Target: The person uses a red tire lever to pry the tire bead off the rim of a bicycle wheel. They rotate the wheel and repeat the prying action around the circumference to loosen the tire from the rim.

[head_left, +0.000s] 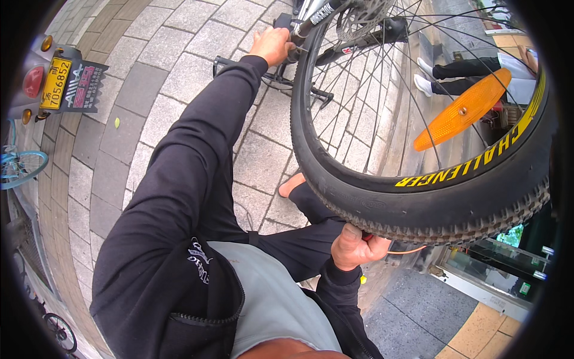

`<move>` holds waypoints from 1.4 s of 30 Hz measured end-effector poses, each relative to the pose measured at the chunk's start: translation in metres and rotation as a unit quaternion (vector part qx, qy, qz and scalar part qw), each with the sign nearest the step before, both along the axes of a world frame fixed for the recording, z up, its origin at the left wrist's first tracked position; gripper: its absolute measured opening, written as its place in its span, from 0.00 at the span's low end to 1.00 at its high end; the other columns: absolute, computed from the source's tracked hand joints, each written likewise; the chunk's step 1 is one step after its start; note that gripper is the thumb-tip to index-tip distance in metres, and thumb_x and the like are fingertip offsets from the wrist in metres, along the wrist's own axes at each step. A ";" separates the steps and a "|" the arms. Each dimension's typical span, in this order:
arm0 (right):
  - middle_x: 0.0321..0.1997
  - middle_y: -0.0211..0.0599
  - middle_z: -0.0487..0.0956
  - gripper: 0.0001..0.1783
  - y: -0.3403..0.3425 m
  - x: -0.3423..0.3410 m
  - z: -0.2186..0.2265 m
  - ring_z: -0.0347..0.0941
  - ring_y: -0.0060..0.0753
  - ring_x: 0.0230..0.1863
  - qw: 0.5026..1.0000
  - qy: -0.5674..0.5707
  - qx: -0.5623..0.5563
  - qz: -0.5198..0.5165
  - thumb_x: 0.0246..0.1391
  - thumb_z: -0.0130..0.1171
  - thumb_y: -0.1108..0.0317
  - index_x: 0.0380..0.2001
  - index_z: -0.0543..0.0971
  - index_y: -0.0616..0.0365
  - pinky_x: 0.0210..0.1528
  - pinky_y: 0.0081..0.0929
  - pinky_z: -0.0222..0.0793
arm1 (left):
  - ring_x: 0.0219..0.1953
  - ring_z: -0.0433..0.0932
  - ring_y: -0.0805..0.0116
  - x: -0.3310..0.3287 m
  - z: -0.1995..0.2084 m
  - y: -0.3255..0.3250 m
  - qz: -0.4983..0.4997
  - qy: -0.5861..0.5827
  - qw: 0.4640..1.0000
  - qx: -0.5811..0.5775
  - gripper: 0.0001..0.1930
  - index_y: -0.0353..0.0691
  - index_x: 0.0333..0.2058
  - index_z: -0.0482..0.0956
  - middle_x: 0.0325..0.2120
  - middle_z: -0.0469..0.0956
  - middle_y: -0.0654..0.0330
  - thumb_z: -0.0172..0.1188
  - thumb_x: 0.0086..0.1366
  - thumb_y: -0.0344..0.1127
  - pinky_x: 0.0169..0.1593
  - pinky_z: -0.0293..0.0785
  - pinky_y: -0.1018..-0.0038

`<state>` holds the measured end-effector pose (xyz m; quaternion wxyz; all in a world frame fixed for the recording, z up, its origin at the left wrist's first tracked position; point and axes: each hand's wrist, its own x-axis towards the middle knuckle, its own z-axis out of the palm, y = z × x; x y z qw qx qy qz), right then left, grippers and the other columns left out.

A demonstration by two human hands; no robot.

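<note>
A bicycle wheel with a knobby black tire (388, 209) and yellow lettering fills the upper right, tilted toward me. My left hand (272, 46) reaches far forward, its fingers closed round a dark part at the bicycle fork (321, 15); the exact grip is partly hidden. Close to my body, my right hand (357, 246) presses against the tread at the tire's near edge. Its thumb and fingers are closed on a small dark-red object (366, 236), mostly covered by the hand. A thin orange strand (406, 252) sticks out to the right of that hand.
An orange reflector (463, 110) sits among the spokes, near a disc brake rotor (362, 21). Beyond them a person in dark trousers (466, 75) is visible. A parked scooter (54, 81) and a blue bicycle wheel (24, 167) stand left on the paving (140, 90).
</note>
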<state>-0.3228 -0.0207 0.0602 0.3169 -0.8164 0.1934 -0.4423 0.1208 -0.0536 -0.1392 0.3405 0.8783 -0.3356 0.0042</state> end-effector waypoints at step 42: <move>0.46 0.43 0.80 0.37 -0.020 0.079 -0.098 0.78 0.33 0.41 0.939 0.285 0.174 0.081 0.65 0.69 0.63 0.70 0.65 0.63 0.47 0.37 0.76 | 0.59 0.77 0.50 -0.002 0.002 0.000 0.004 0.003 1.000 0.002 0.13 0.42 0.42 0.80 0.47 0.83 0.55 0.64 0.72 0.45 0.67 0.60 0.29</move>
